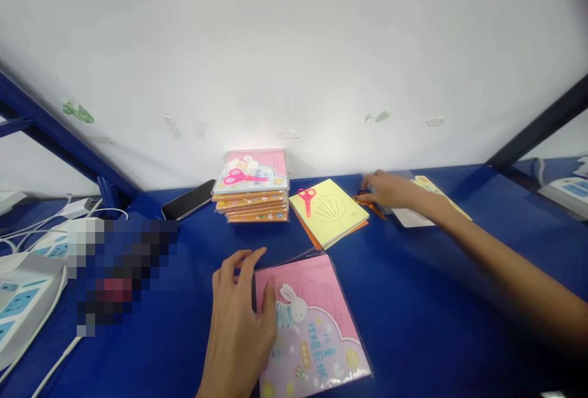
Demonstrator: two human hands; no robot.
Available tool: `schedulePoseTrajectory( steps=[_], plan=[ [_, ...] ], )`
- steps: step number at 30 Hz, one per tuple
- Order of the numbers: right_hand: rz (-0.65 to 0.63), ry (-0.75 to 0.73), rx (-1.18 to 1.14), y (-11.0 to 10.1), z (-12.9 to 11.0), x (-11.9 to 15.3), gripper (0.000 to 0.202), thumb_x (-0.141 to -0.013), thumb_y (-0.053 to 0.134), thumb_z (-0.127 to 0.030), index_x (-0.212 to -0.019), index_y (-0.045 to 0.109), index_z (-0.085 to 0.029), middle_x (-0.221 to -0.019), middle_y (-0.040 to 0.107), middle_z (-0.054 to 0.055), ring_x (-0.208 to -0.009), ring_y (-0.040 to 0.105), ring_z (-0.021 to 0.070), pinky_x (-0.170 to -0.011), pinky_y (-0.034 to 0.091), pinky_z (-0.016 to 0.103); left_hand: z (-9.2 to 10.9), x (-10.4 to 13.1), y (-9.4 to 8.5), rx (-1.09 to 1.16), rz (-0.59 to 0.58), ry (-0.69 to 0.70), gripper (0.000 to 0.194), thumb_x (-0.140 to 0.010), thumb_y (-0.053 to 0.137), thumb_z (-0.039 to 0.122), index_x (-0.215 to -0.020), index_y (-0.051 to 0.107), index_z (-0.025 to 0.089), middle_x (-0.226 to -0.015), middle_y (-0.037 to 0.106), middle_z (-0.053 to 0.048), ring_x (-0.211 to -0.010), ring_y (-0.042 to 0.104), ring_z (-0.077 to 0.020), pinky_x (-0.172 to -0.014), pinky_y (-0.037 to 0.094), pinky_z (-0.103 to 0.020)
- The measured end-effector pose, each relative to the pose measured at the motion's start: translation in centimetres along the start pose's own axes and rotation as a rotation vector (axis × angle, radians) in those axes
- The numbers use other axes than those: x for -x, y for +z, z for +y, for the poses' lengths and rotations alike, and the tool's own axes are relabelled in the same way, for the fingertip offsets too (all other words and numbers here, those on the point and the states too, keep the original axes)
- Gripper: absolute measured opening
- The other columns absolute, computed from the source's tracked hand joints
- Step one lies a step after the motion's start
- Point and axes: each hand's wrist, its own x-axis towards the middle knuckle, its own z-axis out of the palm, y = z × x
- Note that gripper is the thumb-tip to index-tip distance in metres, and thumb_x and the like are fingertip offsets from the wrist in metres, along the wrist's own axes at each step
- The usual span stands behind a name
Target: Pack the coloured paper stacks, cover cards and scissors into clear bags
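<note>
My left hand (pixel 245 318) rests on the left edge of a pink and purple rabbit packet (pixel 316 337) in clear wrap, its thumb on the cover and its fingers curved round the edge. At the back right, my right hand (pixel 386 190) has its fingers closed by orange-handled scissors (pixel 373 205), beside a clear sleeve; its exact grip is partly hidden. Between the hands, pink scissors (pixel 307 201) lie on a yellow paper stack (pixel 337 214) with a shell drawing. Another pair of pink scissors (pixel 241 177) tops a stack of wrapped packets (pixel 252 208).
A black phone (pixel 188 200) lies left of the packet stack. White power strips (pixel 22 306) and cables fill the far left. White and yellow sheets (pixel 441 196) lie at the right by my forearm. Behind the blue table (pixel 184 349) stands a white wall.
</note>
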Motion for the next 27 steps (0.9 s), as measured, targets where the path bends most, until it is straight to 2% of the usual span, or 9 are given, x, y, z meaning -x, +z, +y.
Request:
schedulePoseTrajectory(
  steps=[3, 6, 10, 13, 16, 19, 23, 27],
  plan=[
    [-0.106, -0.016, -0.057, -0.9, -0.4, -0.4, 0.033, -0.086, 0.064, -0.051, -0.087, 0.076, -0.02, -0.09, 0.075, 0.011, -0.084, 0.069, 0.0284, -0.072, 0.048, 0.036, 0.1, 0.8, 0.1, 0.028, -0.123, 0.189, 0.029, -0.096, 0.054, 0.022, -0.122, 0.066, 0.025, -0.119, 0.065, -0.01, -0.111, 0.061, -0.027, -0.092, 0.056, -0.045],
    [-0.147, -0.001, -0.115, -1.8, -0.8, -0.4, 0.031, -0.086, 0.066, -0.05, -0.081, 0.074, -0.021, -0.088, 0.077, 0.009, -0.084, 0.07, 0.0268, -0.071, 0.047, 0.034, -0.2, 1.3, 0.6, -0.023, -0.134, 0.311, 0.028, -0.095, 0.054, 0.016, -0.119, 0.066, 0.023, -0.118, 0.067, -0.01, -0.112, 0.061, -0.0269, -0.092, 0.056, -0.044],
    [-0.116, 0.009, -0.337, -4.1, -0.9, 1.0, 0.038, -0.091, 0.061, -0.056, -0.09, 0.071, -0.02, -0.099, 0.078, 0.011, -0.085, 0.068, 0.0222, -0.066, 0.045, 0.032, -0.8, 1.4, 1.4, -0.156, -0.074, 0.356, 0.038, -0.093, 0.057, 0.015, -0.131, 0.061, 0.018, -0.13, 0.065, -0.014, -0.121, 0.058, -0.0311, -0.098, 0.052, -0.05],
    [0.038, 0.024, -0.558, -6.6, -1.4, 3.2, 0.047, -0.092, 0.06, -0.06, -0.108, 0.07, -0.017, -0.091, 0.077, 0.013, -0.077, 0.064, 0.0178, -0.064, 0.042, 0.032, -1.0, 1.3, 1.6, -0.195, -0.084, 0.349, 0.041, -0.093, 0.058, 0.018, -0.134, 0.059, 0.017, -0.131, 0.064, -0.015, -0.121, 0.058, -0.0314, -0.097, 0.053, -0.049],
    [0.146, 0.019, -0.666, -8.0, -3.3, 5.6, 0.047, -0.091, 0.066, -0.054, -0.125, 0.069, -0.021, -0.088, 0.075, 0.007, -0.075, 0.062, 0.0142, -0.069, 0.046, 0.033, -0.9, 1.3, 1.6, -0.191, -0.098, 0.323, 0.042, -0.093, 0.057, 0.018, -0.135, 0.059, 0.018, -0.131, 0.063, -0.015, -0.12, 0.057, -0.0313, -0.096, 0.053, -0.048],
    [0.058, -0.143, -0.818, -7.1, -6.6, 7.3, 0.037, -0.091, 0.068, -0.049, -0.114, 0.076, -0.022, -0.089, 0.074, 0.005, -0.065, 0.061, 0.0115, -0.059, 0.047, 0.028, -0.6, 1.2, 1.7, -0.171, -0.114, 0.312, 0.045, -0.093, 0.057, 0.015, -0.137, 0.057, 0.019, -0.131, 0.061, -0.015, -0.121, 0.055, -0.0311, -0.096, 0.052, -0.05],
    [-0.079, -0.3, -0.886, -3.4, -11.4, 8.1, 0.027, -0.094, 0.065, -0.045, -0.107, 0.074, -0.022, -0.077, 0.071, 0.0, -0.059, 0.063, 0.0127, -0.054, 0.051, 0.026, -0.3, 1.2, 1.9, -0.152, -0.108, 0.342, 0.044, -0.093, 0.055, 0.012, -0.136, 0.055, 0.017, -0.131, 0.059, -0.015, -0.122, 0.052, -0.0312, -0.097, 0.05, -0.051],
    [0.053, -0.327, -0.771, -0.5, -14.1, 7.7, 0.019, -0.098, 0.061, -0.038, -0.107, 0.072, -0.025, -0.08, 0.072, -0.002, -0.059, 0.062, 0.0111, -0.054, 0.048, 0.024, -0.1, 1.2, 2.0, -0.155, -0.109, 0.367, 0.044, -0.094, 0.053, 0.013, -0.137, 0.053, 0.016, -0.131, 0.057, -0.016, -0.122, 0.051, -0.0321, -0.097, 0.05, -0.055]
  ],
)
